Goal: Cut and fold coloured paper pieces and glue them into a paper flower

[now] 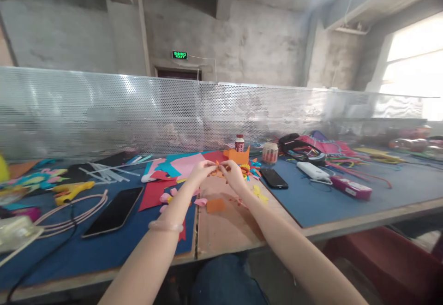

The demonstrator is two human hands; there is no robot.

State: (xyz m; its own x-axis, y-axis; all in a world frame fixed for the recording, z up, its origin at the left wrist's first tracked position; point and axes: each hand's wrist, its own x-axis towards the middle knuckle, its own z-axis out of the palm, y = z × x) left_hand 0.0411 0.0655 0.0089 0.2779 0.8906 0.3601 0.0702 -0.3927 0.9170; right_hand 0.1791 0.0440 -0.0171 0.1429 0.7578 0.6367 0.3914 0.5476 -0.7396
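Where they meet, left hand [201,171] and right hand [236,176] pinch orange paper [218,170].

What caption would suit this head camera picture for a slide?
Left hand and right hand pinch a small orange paper piece over a workbench strewn with coloured paper scraps.

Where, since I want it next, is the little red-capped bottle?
In the head view the red-capped bottle stands by the mesh screen, behind the orange paper and left of the beige roll.
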